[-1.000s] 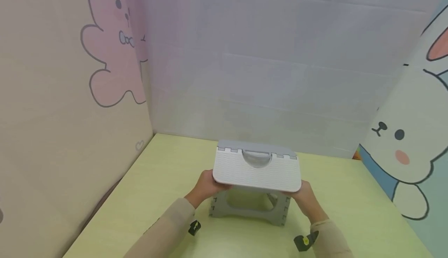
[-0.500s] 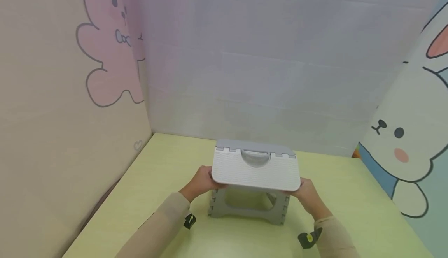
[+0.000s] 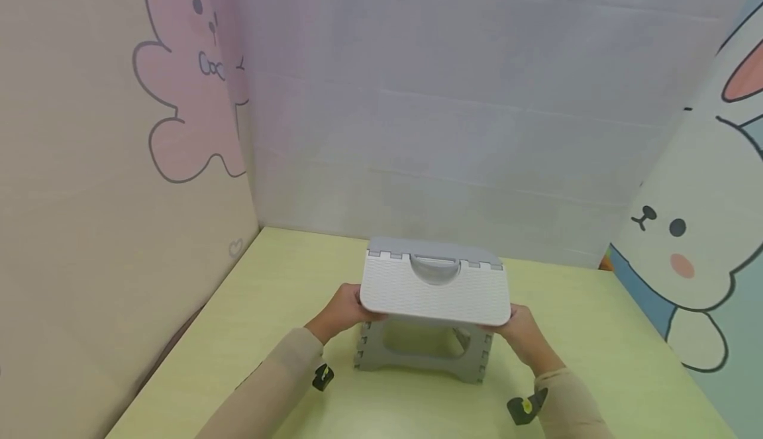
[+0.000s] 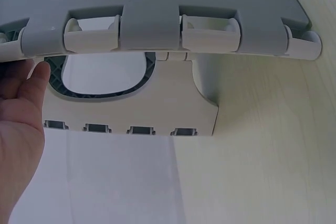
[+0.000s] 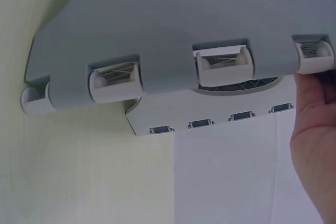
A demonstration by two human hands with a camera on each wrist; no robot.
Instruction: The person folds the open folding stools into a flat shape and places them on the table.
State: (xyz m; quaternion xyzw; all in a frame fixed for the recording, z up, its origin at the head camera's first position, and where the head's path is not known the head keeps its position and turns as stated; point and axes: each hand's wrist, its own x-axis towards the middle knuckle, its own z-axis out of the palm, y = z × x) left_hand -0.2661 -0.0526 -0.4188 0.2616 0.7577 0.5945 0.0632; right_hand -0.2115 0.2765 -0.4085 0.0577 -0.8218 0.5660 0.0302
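Note:
A folding step stool (image 3: 438, 296) stands unfolded on the table, with a white textured half of its top in front and a grey half behind. A recessed carry handle (image 3: 436, 270) sits at the seam. My left hand (image 3: 346, 308) grips the left end of the top near its front corner. At the opposite end my right hand (image 3: 524, 335) holds the right front corner, its fingers partly hidden beneath. In the left wrist view, the left thumb (image 4: 38, 80) touches a hinged edge of the grey side panel (image 4: 149, 11); the right wrist view shows a similar grey panel (image 5: 173, 35).
The stool stands on a pale yellow-green table (image 3: 286, 260). A plain light curtain (image 3: 441, 108) hangs behind it. Printed cloth walls flank the table, with a pink figure (image 3: 197, 114) at left and a white rabbit (image 3: 703, 253) at right.
Since a second ago my left forearm has shifted slightly left and my right forearm slightly right. Both hands keep hold of the stool, which stays nearly still. The head view has shifted a little.

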